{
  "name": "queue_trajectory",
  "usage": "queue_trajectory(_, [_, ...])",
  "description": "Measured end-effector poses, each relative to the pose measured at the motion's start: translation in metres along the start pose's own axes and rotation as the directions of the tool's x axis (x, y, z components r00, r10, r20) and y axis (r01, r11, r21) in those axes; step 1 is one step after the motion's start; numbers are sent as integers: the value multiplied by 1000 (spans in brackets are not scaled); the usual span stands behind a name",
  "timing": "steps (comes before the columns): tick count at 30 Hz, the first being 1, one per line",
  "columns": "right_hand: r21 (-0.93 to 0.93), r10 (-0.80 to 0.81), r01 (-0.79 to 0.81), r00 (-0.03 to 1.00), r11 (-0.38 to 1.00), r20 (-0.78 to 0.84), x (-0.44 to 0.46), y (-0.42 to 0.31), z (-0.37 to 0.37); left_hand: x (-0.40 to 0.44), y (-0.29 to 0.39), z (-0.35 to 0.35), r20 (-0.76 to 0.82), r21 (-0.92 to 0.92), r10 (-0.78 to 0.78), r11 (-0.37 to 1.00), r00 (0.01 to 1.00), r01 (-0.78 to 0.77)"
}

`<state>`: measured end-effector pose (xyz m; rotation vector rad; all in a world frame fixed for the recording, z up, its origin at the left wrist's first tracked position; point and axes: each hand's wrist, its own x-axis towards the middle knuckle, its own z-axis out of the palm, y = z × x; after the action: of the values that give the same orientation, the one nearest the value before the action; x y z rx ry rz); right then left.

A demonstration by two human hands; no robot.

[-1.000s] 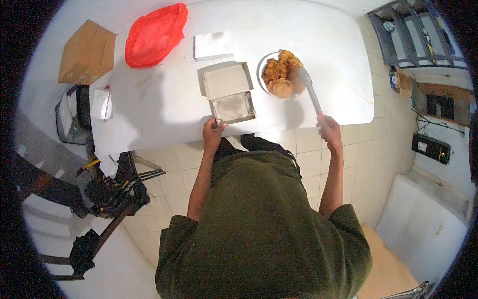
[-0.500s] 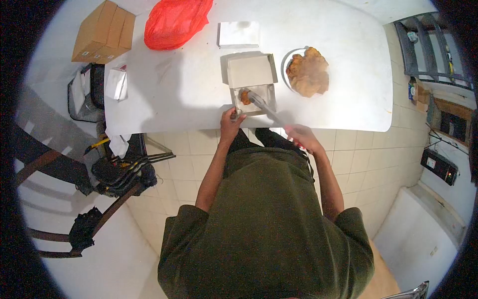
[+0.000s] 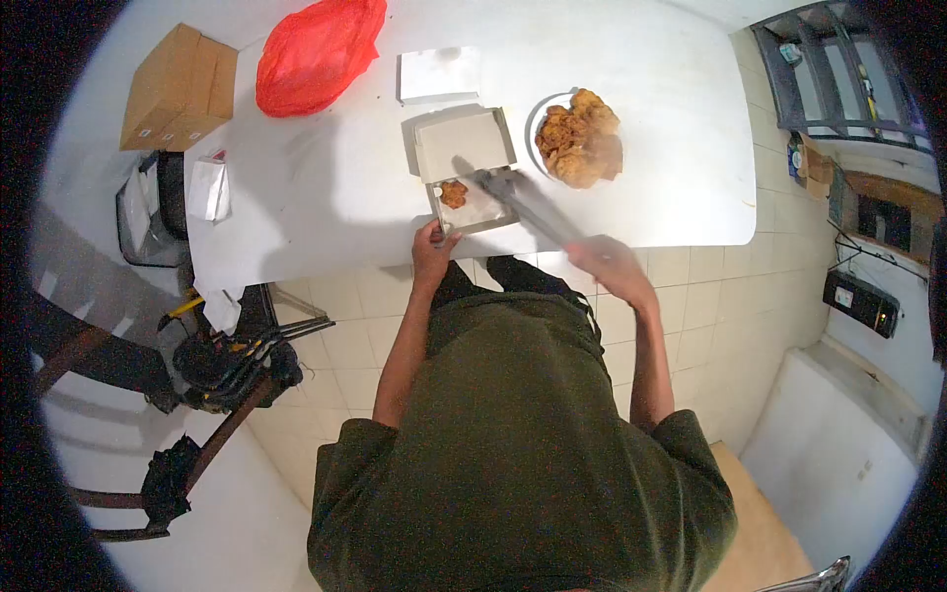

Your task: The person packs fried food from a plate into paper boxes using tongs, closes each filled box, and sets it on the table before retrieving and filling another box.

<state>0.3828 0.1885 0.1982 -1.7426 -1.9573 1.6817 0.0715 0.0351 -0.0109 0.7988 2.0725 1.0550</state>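
White table (image 3: pixel 691 178): 1 bit of chicken (image 3: pixel 453 194) is in the box (image 3: pixel 459 143), and the big pile (image 3: pixel 577 138) is on the plate (image 3: pixel 539 126)

The table has a tiled floor (image 3: pixel 345 340) next to it. Far past the left hand (image 3: pixel 432 255), and off to its left, are a red bag (image 3: pixel 318 59) and a brown box (image 3: pixel 178 89). A white pack (image 3: pixel 209 187) is out to the left of that hand, near the table's edge. A white box (image 3: pixel 438 74) is straight ahead of the left hand, past the open box.

The left hand pinches the near left corner of the box with its thumb and fingers. The box's lid is up and leans back, away from that hand. The 1 bit of chicken lies inside, just ahead of the left hand.

The right hand is curled around the handle end of the tongs (image 3: pixel 541 214). It looks fuzzy, so I cannot tell where each finger is. The tips of the tongs are over the box, up and to the right of the chicken bit. They look free of food, but they are too fuzzy to be sure.

The plate is ahead of the right hand. I judge that only a small part of the food is in the box. Most is on the plate. I cannot count the bits in the pile. The lid is not shut.
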Motion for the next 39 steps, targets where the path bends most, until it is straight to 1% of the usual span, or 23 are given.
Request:
queue_trajectory(1, [-40,-63,59,992,997,-105,-5,1,-7,1,-4,1,-5,19,-3,1000,1000,3])
queue_trajectory(3, [-187,-43,-16,950,982,-310,-19,-29,-24,4,-11,2,19,-30,-39,999,999,40])
queue_trajectory(4, [-211,-93,11,919,977,-384,-17,-25,-28,5,-13,3,33,-56,-56,997,998,58])
queue_trajectory(5, [-296,-156,27,893,955,-422,-8,-15,-33,6,-16,3,37,-46,-43,998,998,45])
queue_trajectory(7, [-426,-255,59,871,903,-421,7,-8,-40,8,-18,3,42,-28,-19,999,999,20])
queue_trajectory(10, [-519,-317,87,872,850,-373,29,-4,-50,2,-3,1,-18,0,-6,1000,1000,6])
queue_trajectory(13, [-602,-439,182,843,778,-312,52,-3,-56,3,-6,1,6,-22,-48,999,999,49])
queue_trajectory(14, [-654,-440,172,856,737,-270,57,-5,-59,2,-3,1,-7,-21,-36,999,999,36])
queue_trajectory(17, [-728,-405,133,890,672,-211,68,-8,-61,-3,5,-1,-38,-16,-4,1000,999,4])
queue_trajectory(19, [-732,-443,157,870,663,-214,69,-8,-63,-6,6,-1,-46,-12,10,1000,999,-11])
queue_trajectory(20, [-734,-463,169,859,658,-217,69,-7,-64,-7,8,-1,-54,-24,-10,1000,999,9])
queue_trajectory(22, [-739,-447,163,871,654,-204,69,-4,-64,-8,15,0,-66,-48,-48,998,997,45])
queue_trajectory(25, [-739,-440,160,875,655,-200,69,2,-65,-4,1,5,-73,-62,-59,997,996,55])
queue_trajectory(32, [-717,-437,172,876,676,-202,63,5,-66,-5,3,6,-92,-41,-47,998,995,44])
queue_trajectory(34, [-671,-417,167,880,722,-229,58,2,-66,-6,6,5,-94,-6,-40,999,995,39])
queue_trajectory(37, [-607,-373,162,896,778,-239,51,3,-66,-7,1,6,-128,-17,8,1000,992,-11])
queue_trajectory(39, [-566,-354,162,902,808,-248,48,5,-66,-7,7,5,-121,19,-8,1000,993,10])
